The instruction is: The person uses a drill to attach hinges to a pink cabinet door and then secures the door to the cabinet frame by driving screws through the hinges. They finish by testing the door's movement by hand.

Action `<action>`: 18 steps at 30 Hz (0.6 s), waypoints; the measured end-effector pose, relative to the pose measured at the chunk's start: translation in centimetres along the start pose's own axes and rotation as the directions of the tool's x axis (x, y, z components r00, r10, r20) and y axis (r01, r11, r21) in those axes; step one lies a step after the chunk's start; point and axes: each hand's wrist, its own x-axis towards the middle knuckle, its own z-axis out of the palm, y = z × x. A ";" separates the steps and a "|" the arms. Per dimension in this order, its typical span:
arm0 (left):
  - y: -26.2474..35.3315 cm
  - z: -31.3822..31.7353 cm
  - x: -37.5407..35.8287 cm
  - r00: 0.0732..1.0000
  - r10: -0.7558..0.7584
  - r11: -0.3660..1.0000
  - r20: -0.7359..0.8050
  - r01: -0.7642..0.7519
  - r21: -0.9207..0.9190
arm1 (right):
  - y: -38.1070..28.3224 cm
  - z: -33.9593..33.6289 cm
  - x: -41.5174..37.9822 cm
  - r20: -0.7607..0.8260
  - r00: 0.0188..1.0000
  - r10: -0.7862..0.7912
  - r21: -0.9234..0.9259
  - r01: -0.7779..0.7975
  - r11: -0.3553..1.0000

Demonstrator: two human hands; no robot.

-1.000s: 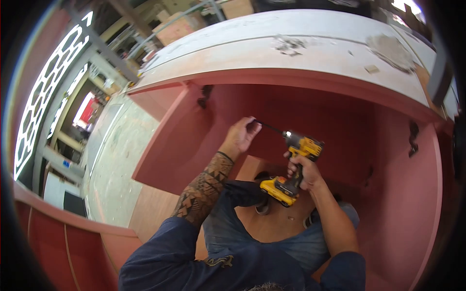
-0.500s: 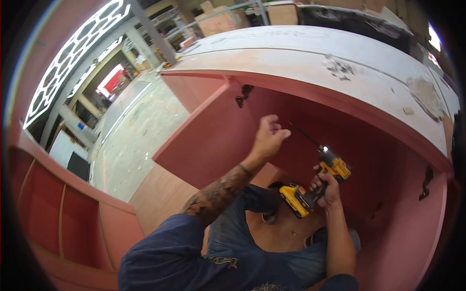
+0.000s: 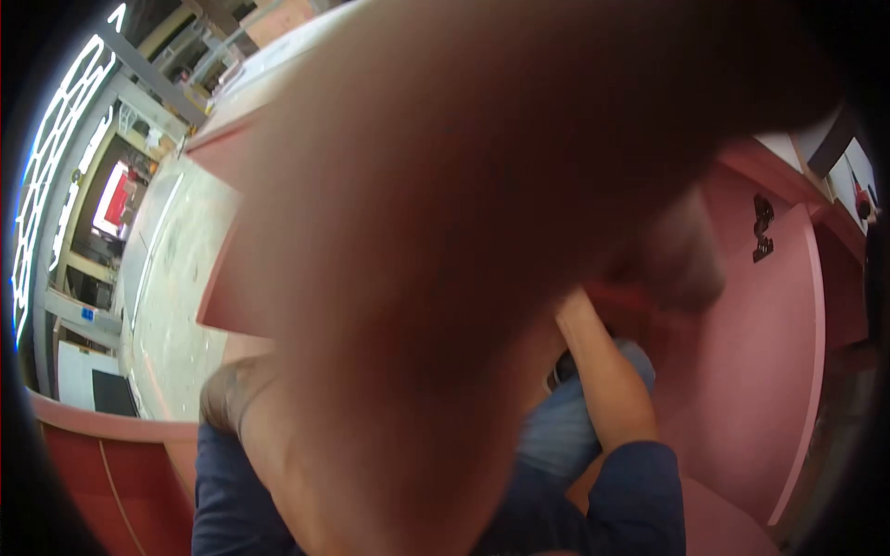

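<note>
My left hand (image 3: pixel 482 185) is raised right in front of the camera, large, dark and smeared by motion; how its fingers are set cannot be made out. Behind it, my right forearm (image 3: pixel 612 389) reaches into the pink cabinet, but the right hand itself is covered. The yellow-and-black cordless drill is hidden from view. On the right, a pink cabinet door (image 3: pixel 751 371) stands open, with a dark hinge (image 3: pixel 763 228) near its top.
Part of the other pink door (image 3: pixel 222 287) shows at the left. Pale concrete floor (image 3: pixel 176 269) stretches beyond it. A red shelf unit (image 3: pixel 83 473) stands at lower left. My bent knee (image 3: pixel 565 417) is below the cabinet opening.
My left hand has come up from beside the drill bit to the camera, blocking the middle of the view. The drill and right hand are now covered. The view has shifted right.
</note>
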 end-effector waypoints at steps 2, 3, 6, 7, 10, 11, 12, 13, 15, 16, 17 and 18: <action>7.0 -2.9 -7.8 0.995 -0.090 0.994 -0.030 0.092 0.054 | -0.1 -0.1 -0.4 0.028 0.999 0.036 -0.018 -0.036 0.999; 5.6 0.5 -5.7 0.992 -0.121 0.989 -0.040 0.124 0.077 | -0.1 -0.2 -0.4 0.049 0.998 0.035 -0.017 -0.034 0.999; 7.1 -0.4 -5.7 0.974 -0.222 0.968 -0.048 0.226 0.105 | -0.1 -0.5 -0.2 0.070 0.998 0.010 -0.006 -0.010 1.000; 7.3 -0.7 -5.7 0.965 -0.256 0.959 -0.054 0.261 0.115 | 0.0 -0.7 -0.1 0.077 0.997 0.005 -0.002 -0.004 1.000; 8.4 -1.9 -5.0 0.933 -0.353 0.920 -0.069 0.360 0.157 | 0.2 -1.4 0.3 0.110 0.994 -0.018 0.019 0.016 1.000; 8.7 -2.4 -4.9 0.920 -0.386 0.906 -0.070 0.392 0.161 | 0.4 -1.7 0.6 0.111 0.993 -0.029 0.024 0.026 0.999; 10.9 -3.9 -7.1 0.904 -0.420 0.888 -0.079 0.428 0.170 | 0.5 -2.0 0.8 0.118 0.992 -0.032 0.030 0.028 0.999; 11.9 -4.7 -7.8 0.888 -0.450 0.869 -0.092 0.460 0.185 | 0.7 -2.4 1.0 0.133 0.991 -0.035 0.036 0.031 0.999; 13.9 -6.0 -9.0 0.849 -0.515 0.824 -0.119 0.529 0.203 | 1.1 -3.1 1.5 0.152 0.988 -0.037 0.047 0.030 0.998; 14.7 -6.6 -9.4 0.827 -0.546 0.800 -0.133 0.562 0.213 | 1.4 -3.5 1.7 0.163 0.986 -0.039 0.054 0.030 0.998; 15.5 -7.1 -9.9 0.805 -0.576 0.774 -0.146 0.594 0.219 | 0.0 0.3 1.0 0.171 0.984 -0.041 0.060 0.031 0.998; 16.2 -7.6 -10.3 0.780 -0.605 0.748 -0.160 0.626 0.223 | -0.9 3.6 -0.5 0.176 0.984 -0.035 0.060 0.024 0.998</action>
